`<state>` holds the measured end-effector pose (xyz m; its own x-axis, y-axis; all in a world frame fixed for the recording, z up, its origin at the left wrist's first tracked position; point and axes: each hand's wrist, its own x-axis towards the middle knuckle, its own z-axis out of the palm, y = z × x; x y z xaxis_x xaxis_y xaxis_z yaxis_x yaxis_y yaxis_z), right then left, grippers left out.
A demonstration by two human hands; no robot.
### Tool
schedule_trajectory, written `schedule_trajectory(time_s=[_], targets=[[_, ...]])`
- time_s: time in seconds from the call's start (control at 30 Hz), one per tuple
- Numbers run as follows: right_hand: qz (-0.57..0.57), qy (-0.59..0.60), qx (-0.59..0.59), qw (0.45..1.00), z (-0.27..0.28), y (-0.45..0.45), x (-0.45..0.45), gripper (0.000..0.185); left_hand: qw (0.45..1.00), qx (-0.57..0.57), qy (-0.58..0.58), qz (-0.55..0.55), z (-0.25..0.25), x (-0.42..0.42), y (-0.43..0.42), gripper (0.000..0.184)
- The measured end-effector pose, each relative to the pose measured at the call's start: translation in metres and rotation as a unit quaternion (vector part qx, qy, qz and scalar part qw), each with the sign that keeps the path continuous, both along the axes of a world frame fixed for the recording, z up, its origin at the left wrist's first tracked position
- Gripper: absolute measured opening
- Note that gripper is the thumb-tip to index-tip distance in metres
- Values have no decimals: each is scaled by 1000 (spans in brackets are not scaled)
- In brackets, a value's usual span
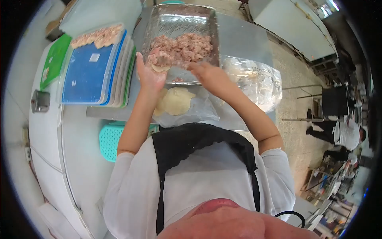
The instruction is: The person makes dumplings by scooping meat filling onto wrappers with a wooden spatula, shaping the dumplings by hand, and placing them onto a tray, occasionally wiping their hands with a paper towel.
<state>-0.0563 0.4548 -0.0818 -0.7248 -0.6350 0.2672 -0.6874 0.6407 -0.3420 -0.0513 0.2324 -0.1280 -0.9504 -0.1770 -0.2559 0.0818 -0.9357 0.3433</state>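
Note:
My left hand (149, 75) holds a round dough wrapper (160, 68) on its palm and fingers, with a mound of raw minced meat on it. To its right, my right hand (209, 76) is over the near edge of the metal tray (215, 24), fingers curled; what they grip is blurred and cannot be made out. Pinkish minced meat filling (187, 46) lies in the tray's middle. Close to my body, a stack of pale dough wrappers (176, 100) rests on a clear plastic sheet (201, 111).
At the left, filled dumplings (99, 36) line the far end of a blue-lidded stack of trays (89, 75). A plastic bag of pale dough pieces (254, 83) lies at the right. A metal cup (40, 100) and a turquoise basket (110, 141) are nearby. Another person (344, 133) is far right.

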Motion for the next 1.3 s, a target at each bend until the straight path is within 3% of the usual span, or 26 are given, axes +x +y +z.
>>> schedule_trajectory(time_s=[0.07, 0.1, 0.2, 0.3, 0.43, 0.5, 0.53, 0.57, 0.6, 0.63, 0.67, 0.73, 0.77, 0.9, 0.97, 1.0, 1.07, 1.1, 1.13, 1.17, 1.2, 1.27, 1.3], targets=[[50, -10, 7, 999, -10, 11, -8, 27, 999, -32, -6, 12, 33, 8, 23, 68], [26, -34, 109, 993, 16, 18, -8, 28, 998, -63, -33, -1, 34, 10, 24, 67], [31, 32, 100, 994, 54, 38, 9, 30, 998, -52, -5, -37, 36, 8, 34, 67], [25, -30, 42, 998, 35, 40, 13, 32, 999, -48, -17, 8, 37, -4, 46, 67], [85, -47, -38, 995, 36, 68, -15, 34, 999, 7, 33, -41, 49, 2, 53, 62], [73, -171, -168, 968, 43, 80, -22, 36, 964, -206, 146, -82, 44, 8, 53, 63], [69, -163, -177, 968, 43, 84, -25, 36, 961, -214, 154, -88, 43, 8, 49, 63], [96, -182, -173, 963, 42, 87, -28, 33, 894, -407, 170, -83, 42, 8, 40, 66], [126, -201, -168, 957, 42, 90, -31, 31, 789, -583, 180, -69, 44, 9, 36, 72], [126, -194, -174, 957, 44, 92, -33, 31, 804, -563, 173, -78, 79, 22, 56, 78], [141, -210, -138, 957, 47, 93, -35, 31, 800, -569, 176, -76, 77, 17, 52, 78], [160, -220, -104, 957, 48, 90, -40, 32, 606, -758, 225, -88, 68, 3, 35, 69], [163, -213, -109, 957, 43, 86, -41, 32, 623, -746, 176, -155, 68, 1, 29, 54], [192, -234, -133, 944, 11, 74, -51, 34, 605, -750, 162, -213, 75, -5, 26, 44], [208, -240, -123, 940, -11, 75, -67, 34, 528, -794, 168, -249, 73, -11, 27, 43], [207, -202, -111, 951, -23, 76, -82, 32, 526, -796, 170, -248, 67, -14, 27, 43], [207, -162, -100, 960, -19, 78, -86, 30, 645, -710, 34, -279, 48, -22, 25, 43], [141, -73, -63, 985, -2, 77, -75, 27, 643, -713, 34, -277, 39, -26, 23, 43], [73, 17, -27, 997, 6, 74, -68, 24, 704, -660, 22, -263, 31, -29, 22, 44], [74, 20, -30, 997, 4, 70, -64, 24, 760, -601, 11, -248, 26, -32, 20, 45], [72, 35, -50, 996, -2, 64, -60, 23, 758, -603, 11, -247, 29, -34, 20, 45], [70, 44, -68, 994, -23, 64, -67, 22, 677, -688, -69, -251, 30, -31, 23, 48], [36, 30, 66, 997, -39, 70, -85, 22, 676, -688, -71, -254, 26, -26, 18, 48]])
